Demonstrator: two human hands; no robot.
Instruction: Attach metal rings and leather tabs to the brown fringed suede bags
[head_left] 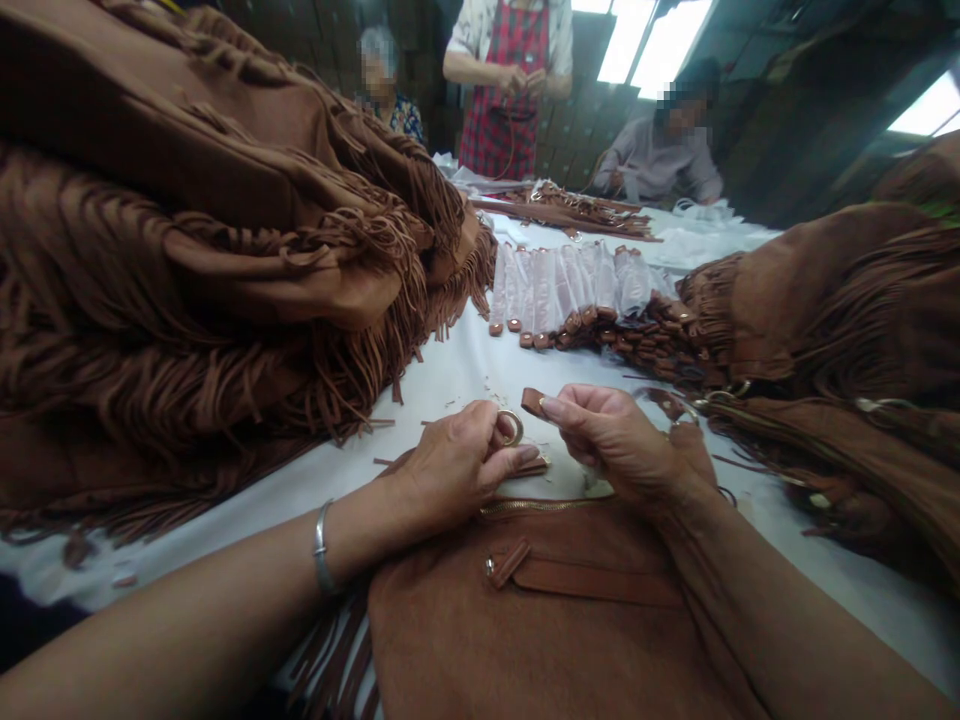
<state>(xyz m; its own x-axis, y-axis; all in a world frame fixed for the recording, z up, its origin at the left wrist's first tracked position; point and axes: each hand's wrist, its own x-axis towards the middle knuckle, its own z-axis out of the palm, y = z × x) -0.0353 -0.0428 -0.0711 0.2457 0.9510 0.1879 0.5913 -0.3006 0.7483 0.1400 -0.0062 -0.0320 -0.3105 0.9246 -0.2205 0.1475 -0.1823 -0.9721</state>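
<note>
Between the fingers of my left hand [457, 450] is a gold-coloured metal ring [513, 428]. My right hand [619, 430] pinches a small brown leather loop [533, 402], a short way right of the ring and apart from it. Below both hands lies a brown suede bag [540, 620], its brass zipper [536, 506] running along the top edge. A leather strap [592, 580] with a small metal fitting at its left end rests across the bag. Part of the bag is hidden under my right forearm.
Fringed brown bags [247, 250] are heaped high on the left, and more bags [847, 290] lie on the right. Leather tabs in clear plastic sleeves [555, 285] are lined up ahead on the white table [450, 370]. Behind them lie brown straps [570, 210]. Three people are across the table.
</note>
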